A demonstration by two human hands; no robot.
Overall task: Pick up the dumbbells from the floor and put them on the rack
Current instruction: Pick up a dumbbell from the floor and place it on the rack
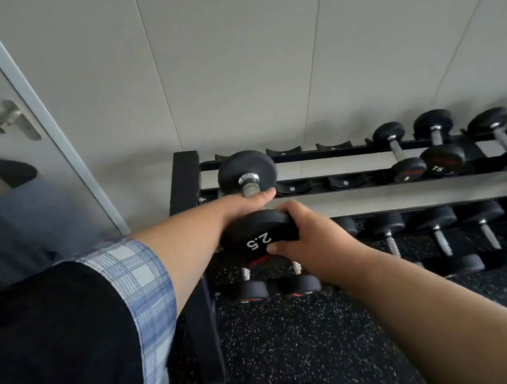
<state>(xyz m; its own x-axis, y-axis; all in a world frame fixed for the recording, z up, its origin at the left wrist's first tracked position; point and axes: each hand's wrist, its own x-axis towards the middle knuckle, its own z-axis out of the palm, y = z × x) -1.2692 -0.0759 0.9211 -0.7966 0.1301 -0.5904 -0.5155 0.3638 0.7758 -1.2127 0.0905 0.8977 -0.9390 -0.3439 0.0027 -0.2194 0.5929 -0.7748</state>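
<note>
A black dumbbell marked 2.5 [248,173] lies across the leftmost cradles on the top tier of the black rack [183,181]. Its far head rests on the back rail. My left hand [247,204] is wrapped around its metal handle. My right hand [308,236] grips the near head, the one with the 2.5 label. Dumbbells marked 5 [400,153] and 7.5 [437,141] sit further right on the same tier. Two cradles between them and my dumbbell hold nothing.
The lower tier holds a row of several black dumbbells [438,232]. Speckled black rubber floor [297,340] lies in front of the rack. A grey panelled wall stands behind it. A door with a metal handle [9,119] is at the left.
</note>
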